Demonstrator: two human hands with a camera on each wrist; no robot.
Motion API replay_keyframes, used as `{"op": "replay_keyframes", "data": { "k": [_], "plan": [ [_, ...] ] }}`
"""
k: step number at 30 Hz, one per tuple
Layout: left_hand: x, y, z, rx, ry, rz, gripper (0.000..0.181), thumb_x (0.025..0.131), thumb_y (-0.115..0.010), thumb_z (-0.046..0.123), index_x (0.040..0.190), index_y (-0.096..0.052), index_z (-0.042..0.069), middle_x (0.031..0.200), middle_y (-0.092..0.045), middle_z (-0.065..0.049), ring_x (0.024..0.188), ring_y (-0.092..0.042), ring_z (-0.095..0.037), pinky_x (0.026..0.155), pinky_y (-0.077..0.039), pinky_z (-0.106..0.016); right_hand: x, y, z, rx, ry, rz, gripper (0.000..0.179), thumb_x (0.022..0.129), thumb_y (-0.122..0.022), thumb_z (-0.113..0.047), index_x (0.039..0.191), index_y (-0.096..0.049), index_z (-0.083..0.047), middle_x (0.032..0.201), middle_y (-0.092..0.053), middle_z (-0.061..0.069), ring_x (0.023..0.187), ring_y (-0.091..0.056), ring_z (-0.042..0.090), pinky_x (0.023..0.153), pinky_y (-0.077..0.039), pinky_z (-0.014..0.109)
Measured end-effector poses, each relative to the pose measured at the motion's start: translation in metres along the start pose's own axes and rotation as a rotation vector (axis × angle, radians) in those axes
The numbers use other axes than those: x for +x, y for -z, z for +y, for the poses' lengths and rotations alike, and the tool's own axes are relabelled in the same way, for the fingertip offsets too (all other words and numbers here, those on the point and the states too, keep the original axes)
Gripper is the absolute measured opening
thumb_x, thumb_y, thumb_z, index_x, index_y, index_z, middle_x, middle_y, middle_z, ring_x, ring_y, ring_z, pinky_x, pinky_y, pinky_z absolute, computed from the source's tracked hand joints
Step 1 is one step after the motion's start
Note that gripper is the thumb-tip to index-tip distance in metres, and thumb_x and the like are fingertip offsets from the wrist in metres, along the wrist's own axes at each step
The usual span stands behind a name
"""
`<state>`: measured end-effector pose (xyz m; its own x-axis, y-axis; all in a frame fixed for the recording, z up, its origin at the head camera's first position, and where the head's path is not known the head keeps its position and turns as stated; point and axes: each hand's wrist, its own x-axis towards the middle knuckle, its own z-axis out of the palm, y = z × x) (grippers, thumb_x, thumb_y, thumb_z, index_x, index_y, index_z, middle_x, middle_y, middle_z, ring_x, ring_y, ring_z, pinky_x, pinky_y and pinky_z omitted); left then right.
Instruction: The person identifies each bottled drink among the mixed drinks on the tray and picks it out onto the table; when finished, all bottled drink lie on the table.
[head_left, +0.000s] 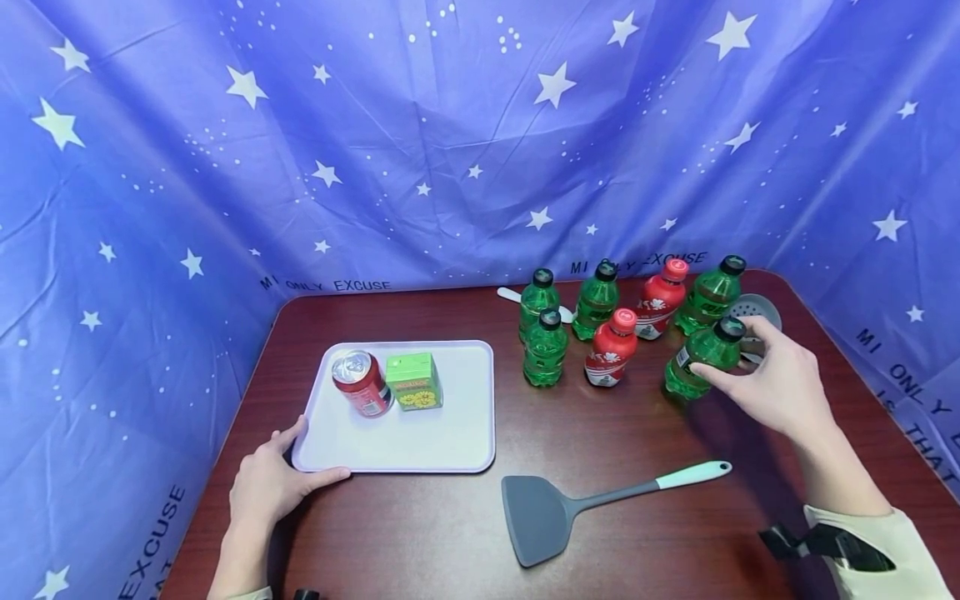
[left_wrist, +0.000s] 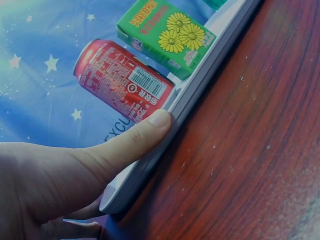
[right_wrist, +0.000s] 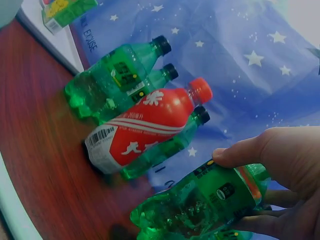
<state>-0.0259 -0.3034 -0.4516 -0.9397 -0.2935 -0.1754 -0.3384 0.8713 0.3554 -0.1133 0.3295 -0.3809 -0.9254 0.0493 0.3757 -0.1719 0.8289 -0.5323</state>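
Observation:
My left hand (head_left: pixel 266 479) rests against the near left corner of the white tray (head_left: pixel 457 442), thumb along the front rim and fingers at the left side. On the tray stand a red soda can (head_left: pixel 367 392) and a green drink carton (head_left: pixel 415 383) with yellow flowers, seen closer in the left wrist view. My right hand (head_left: pixel 783 379) grips a green plastic bottle (head_left: pixel 697 362) with a black cap, thumb on one side and fingers round the other. Close by is a red bottle (head_left: pixel 611 354), which in the right wrist view overlaps other green bottles (right_wrist: pixel 107 80).
More black-capped green bottles (head_left: pixel 597 304) and another red bottle (head_left: pixel 662 304) stand at the back right. Behind them lie a white spoon (head_left: pixel 510 294) and a grey slotted utensil (head_left: pixel 761 310). A grey spatula (head_left: pixel 536 517) lies near the front. A starred blue curtain (head_left: pixel 450 125) surrounds the table.

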Motion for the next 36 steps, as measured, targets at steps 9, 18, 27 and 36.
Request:
{"op": "replay_keyframes", "data": {
  "k": [9, 18, 27, 36],
  "plan": [
    [-0.001, -0.001, 0.000, -0.004, -0.016, 0.014, 0.135, 0.056, -0.090, 0.081, 0.160, -0.045, 0.010, 0.155, -0.041, -0.042, 0.138, -0.048, -0.064, 0.099, -0.049, -0.071, 0.009, -0.013, 0.007, -0.028, -0.034, -0.032, 0.071, 0.070, -0.100, -0.028, 0.125, -0.064, -0.002, 0.105, -0.076, 0.027, 0.079, -0.079, 0.029, 0.065, -0.037, 0.004],
    [0.000, -0.002, 0.000, -0.005, -0.022, 0.017, 0.135, 0.056, -0.090, 0.081, 0.160, -0.045, 0.009, 0.155, -0.042, -0.042, 0.138, -0.047, -0.064, 0.100, -0.049, -0.072, 0.012, -0.025, 0.010, -0.009, -0.004, -0.026, 0.073, 0.072, -0.099, -0.025, 0.130, -0.065, 0.001, 0.110, -0.074, 0.028, 0.080, -0.075, 0.023, 0.067, -0.034, 0.002],
    [0.001, -0.001, 0.000, -0.001, -0.026, 0.014, 0.135, 0.056, -0.090, 0.081, 0.160, -0.045, 0.009, 0.155, -0.042, -0.042, 0.138, -0.048, -0.064, 0.099, -0.050, -0.071, 0.017, -0.032, 0.012, 0.004, 0.009, -0.035, 0.072, 0.075, -0.098, -0.025, 0.132, -0.063, -0.001, 0.109, -0.074, 0.026, 0.076, -0.057, -0.010, 0.066, -0.035, 0.003],
    [0.004, 0.001, -0.001, 0.008, -0.024, 0.014, 0.133, 0.058, -0.089, 0.081, 0.160, -0.045, 0.008, 0.155, -0.042, -0.041, 0.137, -0.048, -0.063, 0.099, -0.050, -0.072, 0.025, -0.039, 0.007, 0.005, 0.053, -0.050, 0.070, 0.079, -0.094, -0.023, 0.134, -0.059, 0.003, 0.110, -0.070, 0.029, 0.090, -0.067, 0.043, 0.071, -0.047, 0.041]
  ]
}}
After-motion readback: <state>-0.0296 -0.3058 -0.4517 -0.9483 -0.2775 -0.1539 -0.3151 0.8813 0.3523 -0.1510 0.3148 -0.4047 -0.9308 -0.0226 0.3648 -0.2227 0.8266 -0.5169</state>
